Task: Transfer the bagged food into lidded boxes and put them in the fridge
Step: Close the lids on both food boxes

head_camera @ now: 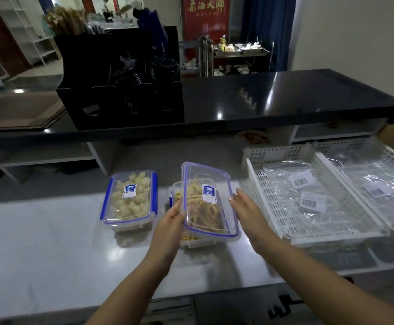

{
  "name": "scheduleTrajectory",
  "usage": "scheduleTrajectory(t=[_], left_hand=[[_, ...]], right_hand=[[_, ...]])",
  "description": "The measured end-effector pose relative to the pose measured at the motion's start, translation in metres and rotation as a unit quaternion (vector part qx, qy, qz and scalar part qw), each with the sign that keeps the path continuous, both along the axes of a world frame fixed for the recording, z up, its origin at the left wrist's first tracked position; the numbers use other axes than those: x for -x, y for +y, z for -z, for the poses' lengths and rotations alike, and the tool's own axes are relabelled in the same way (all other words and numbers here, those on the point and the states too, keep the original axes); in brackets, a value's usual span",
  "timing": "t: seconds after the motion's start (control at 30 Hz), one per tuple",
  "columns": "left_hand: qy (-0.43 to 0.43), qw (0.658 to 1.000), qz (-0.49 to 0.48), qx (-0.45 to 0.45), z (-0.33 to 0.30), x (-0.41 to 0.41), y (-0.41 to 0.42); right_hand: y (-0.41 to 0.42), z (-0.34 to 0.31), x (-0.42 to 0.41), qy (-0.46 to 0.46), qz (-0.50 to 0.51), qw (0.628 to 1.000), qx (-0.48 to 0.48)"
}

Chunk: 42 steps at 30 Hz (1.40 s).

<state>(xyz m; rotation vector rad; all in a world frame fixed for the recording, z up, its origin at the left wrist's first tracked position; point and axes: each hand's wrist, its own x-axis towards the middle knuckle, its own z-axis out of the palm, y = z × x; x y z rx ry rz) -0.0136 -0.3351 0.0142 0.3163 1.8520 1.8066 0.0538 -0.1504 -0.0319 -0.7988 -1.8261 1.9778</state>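
Head view: our left hand (171, 215) pinches the lid (208, 200) tilted over the strip-filled box (197, 241) on the counter (50, 242); right hand (244, 211) spread at its edge — light, stiff, slick, we judge; hold by the rims.

Restaurant kitchen — steel counter (50, 242), dish trolley (240, 52)

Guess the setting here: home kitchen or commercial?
Probably a restaurant's service counter: a steel worktop under a black pass shelf, stacked black lids in an organiser, a dish trolley behind.
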Motion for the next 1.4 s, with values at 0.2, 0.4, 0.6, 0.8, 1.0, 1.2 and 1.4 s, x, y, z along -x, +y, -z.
scheduleTrajectory(t=[0.2, 0.4, 0.6, 0.8, 1.0, 1.2, 1.4], left_hand=[[0.261, 0.953, 0.013, 0.154, 0.042, -0.004, 0.002], [0.216, 0.958, -0.011, 0.186, 0.072, -0.005, 0.003], [0.166, 0.969, -0.016, 0.183, 0.067, 0.015, 0.012], [0.139, 0.973, 0.000, 0.182, 0.066, 0.021, 0.012], [0.115, 0.977, 0.015, 0.179, 0.078, 0.012, -0.003], [0.103, 0.979, -0.014, 0.176, 0.064, 0.023, 0.001], [0.132, 0.979, -0.003, 0.154, 0.043, 0.013, -0.008]], right_hand=[[-0.017, 0.012, -0.003, 0.000, -0.043, 0.999, -0.013], [-0.021, 0.009, 0.008, 0.001, -0.077, 0.997, -0.023], [-0.018, 0.003, 0.035, -0.013, -0.098, 0.995, -0.034], [-0.013, 0.006, 0.037, -0.008, -0.110, 0.993, -0.045], [-0.012, 0.011, 0.022, 0.006, -0.126, 0.991, -0.051], [-0.012, -0.005, 0.027, 0.008, -0.092, 0.995, -0.020], [-0.016, -0.008, 0.013, 0.007, -0.070, 0.997, -0.019]])
